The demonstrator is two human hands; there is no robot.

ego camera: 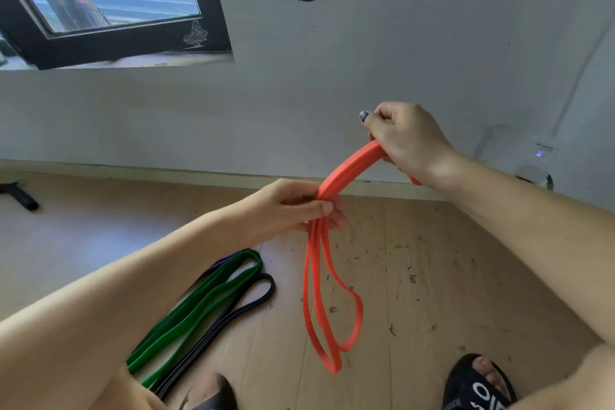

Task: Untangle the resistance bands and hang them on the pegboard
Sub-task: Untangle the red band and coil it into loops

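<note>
The right hand (407, 140) curls round the top of the flat orange rubber resistance band (336, 263), held above the floor; the left hand (299, 205) pinches its strands together lower down, loops dangling; best to slide the left downwards, keeping strands parallel (no twist); on the wooden floor (432, 276) lie one green rubber band (199, 299), one black band (239, 306), one purple band (224, 260), barely showing; four bands counted; no pegboard in view.
</note>
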